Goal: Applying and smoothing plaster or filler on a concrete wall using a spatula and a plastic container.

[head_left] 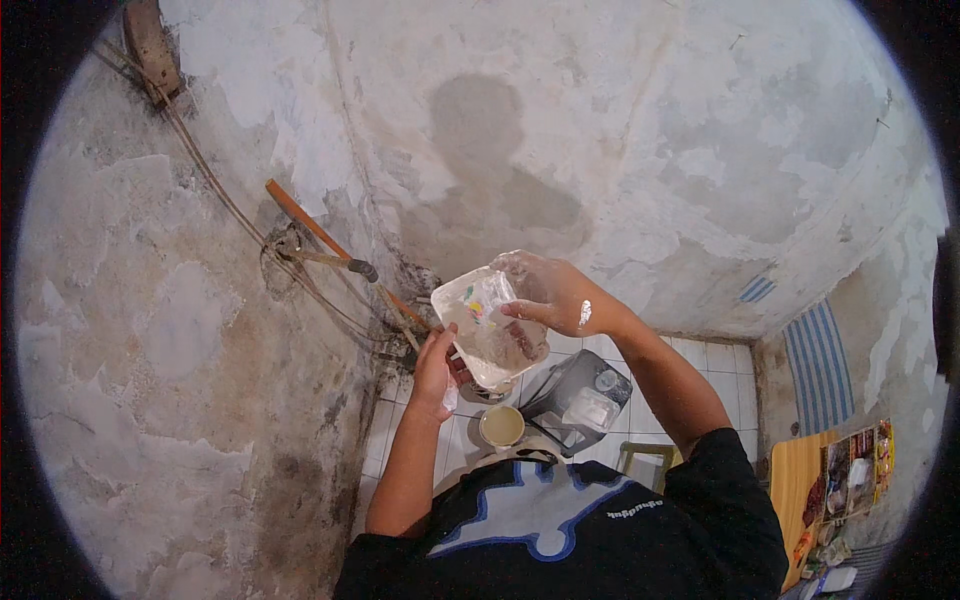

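Observation:
A pale, see-through square plastic container (pixel 480 350) is tilted up in front of me, with small coloured marks on its inside. My left hand (pixel 433 375) is closed on its lower left edge, and a bit of white material shows at the palm. At the upper right side, my right hand (pixel 565 295) grips the container, the thumb over the inside and the fingers along the far rim. White residue coats these fingers and the wrist. What lies under the right fingers is partly hidden.
Below stand a bucket of cloudy liquid (pixel 502 426) and a dark grey container (pixel 583 385) with a clear tub (pixel 592 410) on it. An orange pipe (pixel 310 220) and hoses run along the left wall. A wooden board (pixel 795 485) stands at lower right.

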{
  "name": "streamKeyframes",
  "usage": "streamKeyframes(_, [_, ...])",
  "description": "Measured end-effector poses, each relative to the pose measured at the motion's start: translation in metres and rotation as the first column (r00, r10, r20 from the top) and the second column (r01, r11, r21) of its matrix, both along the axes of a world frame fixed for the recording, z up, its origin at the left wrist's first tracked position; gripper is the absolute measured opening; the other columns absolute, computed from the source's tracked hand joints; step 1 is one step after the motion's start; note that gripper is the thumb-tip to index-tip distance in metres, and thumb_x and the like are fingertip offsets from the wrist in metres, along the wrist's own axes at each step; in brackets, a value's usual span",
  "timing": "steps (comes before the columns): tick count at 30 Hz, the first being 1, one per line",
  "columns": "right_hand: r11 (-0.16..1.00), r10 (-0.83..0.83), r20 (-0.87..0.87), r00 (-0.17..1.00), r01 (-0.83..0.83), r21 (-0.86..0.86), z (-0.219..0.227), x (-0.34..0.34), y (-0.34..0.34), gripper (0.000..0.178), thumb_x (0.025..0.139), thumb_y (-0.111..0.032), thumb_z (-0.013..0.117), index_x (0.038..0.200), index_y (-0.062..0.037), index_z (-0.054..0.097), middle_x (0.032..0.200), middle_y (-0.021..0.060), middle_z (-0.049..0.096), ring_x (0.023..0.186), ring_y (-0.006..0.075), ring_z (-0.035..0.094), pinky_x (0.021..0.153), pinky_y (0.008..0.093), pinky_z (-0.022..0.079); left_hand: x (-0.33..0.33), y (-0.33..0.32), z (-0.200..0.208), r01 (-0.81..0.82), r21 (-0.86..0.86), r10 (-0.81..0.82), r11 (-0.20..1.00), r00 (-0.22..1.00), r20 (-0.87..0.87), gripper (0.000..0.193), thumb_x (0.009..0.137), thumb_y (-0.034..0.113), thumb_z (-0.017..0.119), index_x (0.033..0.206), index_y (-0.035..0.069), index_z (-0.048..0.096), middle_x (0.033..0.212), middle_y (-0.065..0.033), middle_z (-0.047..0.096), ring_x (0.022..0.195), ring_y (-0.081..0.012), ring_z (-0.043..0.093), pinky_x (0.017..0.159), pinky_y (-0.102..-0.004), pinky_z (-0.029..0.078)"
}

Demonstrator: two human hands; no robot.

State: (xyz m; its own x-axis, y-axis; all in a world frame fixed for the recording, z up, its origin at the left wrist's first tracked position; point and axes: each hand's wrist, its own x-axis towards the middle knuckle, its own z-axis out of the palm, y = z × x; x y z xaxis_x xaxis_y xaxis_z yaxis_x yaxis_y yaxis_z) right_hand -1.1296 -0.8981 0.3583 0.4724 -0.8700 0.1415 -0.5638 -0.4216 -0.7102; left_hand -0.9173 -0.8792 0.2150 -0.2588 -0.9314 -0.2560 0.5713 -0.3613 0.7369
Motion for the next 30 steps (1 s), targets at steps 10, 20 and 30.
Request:
streamKeyframes(10, [0.997,-0.023,-0.053,0.998,0.019,-0.074,-0.005,0.003,-0.001,0.053,0.084,-0.03,0.072,0.124,0.0009,0.054,0.109,0.0226,0.065,0.098,0.0343,0.064,0.086,0.04,0.049,-0.006,-0.002,-0.016,0.039,0.015,-0.039,0.999,0.999,-0.018,0.035,0.098,0.032,0.053,0.125,0.01,0.05,0.108,-0.0087,0.063,0.089,-0.0214,0.068,0.071,-0.0353,0.059])
streamKeyframes(20, [0.984,-0.08,0.065,0.995,0.09,-0.155,-0.021,0.005,-0.003,0.051,0.084,-0.035,0.072,0.12,0.0009,0.061,0.105,0.0246,0.066,0.091,0.0362,0.066,0.081,0.0404,0.051,-0.005,-0.008,-0.025,0.022,0.007,-0.022,1.0,0.999,-0.035,0.043,0.099,0.035,0.048,0.128,0.003,0.05,0.121,-0.0116,0.062,0.108,-0.0253,0.063,0.092,-0.0418,0.051])
streamKeyframes(30, [0.998,-0.01,0.015,1.0,0.009,0.063,-0.022,-0.005,0.006,0.057,0.082,-0.024,0.074,0.13,-0.0026,0.054,0.124,0.0236,0.057,0.102,0.0331,0.063,0.085,0.0376,0.052,-0.001,-0.011,-0.031,-0.022,0.024,0.023,0.999,0.999,-0.043,0.034,0.096,0.032,0.054,0.124,0.013,0.051,0.106,-0.006,0.064,0.089,-0.019,0.066,0.073,-0.0352,0.057])
